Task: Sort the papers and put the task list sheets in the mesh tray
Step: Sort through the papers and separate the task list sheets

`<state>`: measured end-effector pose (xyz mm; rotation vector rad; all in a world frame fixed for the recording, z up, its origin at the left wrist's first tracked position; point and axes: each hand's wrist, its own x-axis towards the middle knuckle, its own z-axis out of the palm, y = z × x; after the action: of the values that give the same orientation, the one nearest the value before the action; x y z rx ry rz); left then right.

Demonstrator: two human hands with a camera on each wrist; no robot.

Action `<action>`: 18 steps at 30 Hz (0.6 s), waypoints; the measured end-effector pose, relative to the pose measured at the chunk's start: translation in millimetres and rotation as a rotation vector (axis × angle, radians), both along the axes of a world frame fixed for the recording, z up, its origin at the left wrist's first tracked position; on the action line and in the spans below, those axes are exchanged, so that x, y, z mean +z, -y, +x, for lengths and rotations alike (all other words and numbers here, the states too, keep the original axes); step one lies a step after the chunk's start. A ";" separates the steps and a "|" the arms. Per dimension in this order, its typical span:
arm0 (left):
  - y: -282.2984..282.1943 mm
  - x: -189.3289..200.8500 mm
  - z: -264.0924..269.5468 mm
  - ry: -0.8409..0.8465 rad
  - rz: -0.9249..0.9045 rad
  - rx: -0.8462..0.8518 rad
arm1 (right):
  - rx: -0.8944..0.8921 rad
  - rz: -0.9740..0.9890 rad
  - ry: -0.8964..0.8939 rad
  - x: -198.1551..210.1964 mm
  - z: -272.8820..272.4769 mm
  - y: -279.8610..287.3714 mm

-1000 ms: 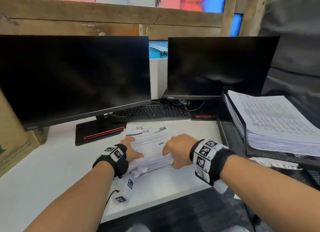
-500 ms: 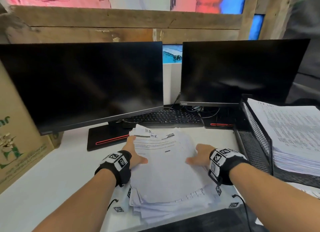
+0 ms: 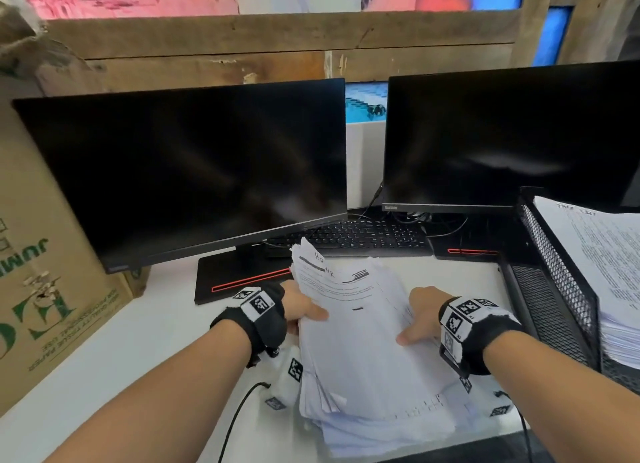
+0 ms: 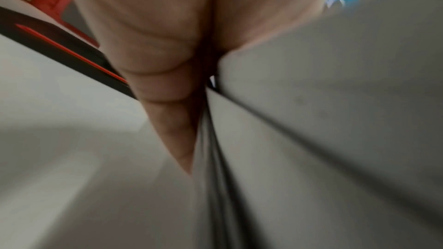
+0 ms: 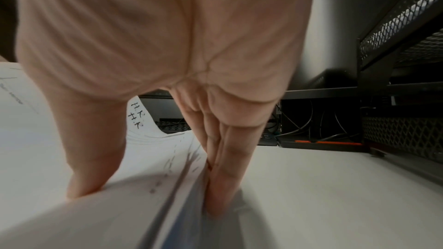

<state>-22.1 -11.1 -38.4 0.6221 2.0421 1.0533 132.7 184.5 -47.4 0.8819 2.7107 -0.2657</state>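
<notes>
Both hands, left [image 3: 300,311] and right [image 3: 419,319], pinch the stack [image 3: 360,341] between them (thumbs on top); loose sheets may slide out.

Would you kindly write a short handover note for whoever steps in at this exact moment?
Left hand: grips the left edge of the paper stack, thumb on top, fingers under.
Right hand: grip on the stack's right edge, thumb on top, fingers along the side.
The stack is raised at its far end over the white desk; its top sheet is marked "HR".
Mesh tray stands to the right and already holds a thick pile of sheets.
Done: that pile is in the tray.
Left: sort the held stack and move any task list sheets to the tray.
</notes>
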 end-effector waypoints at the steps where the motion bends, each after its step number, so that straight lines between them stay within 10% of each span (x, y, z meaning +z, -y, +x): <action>1: 0.0 -0.6 -0.9 -0.064 -0.032 -0.035 | -0.004 -0.013 -0.004 1.0 0.3 0.3; 6: 4.3 8.0 -1.9 -0.374 0.083 0.006 | -0.067 -0.206 -0.103 1.4 1.2 -13.7; 13: 14.3 49.8 -3.1 -0.533 0.257 0.165 | -0.229 -0.886 -0.894 10.9 -11.2 -19.9; 18: 18.5 80.1 -5.7 -0.532 0.508 0.347 | -0.174 -0.685 -1.213 73.5 -15.2 -5.5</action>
<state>-27.8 -29.6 41.7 0.8961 2.4010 1.7968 117.4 190.0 26.0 0.8588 2.9854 -2.2061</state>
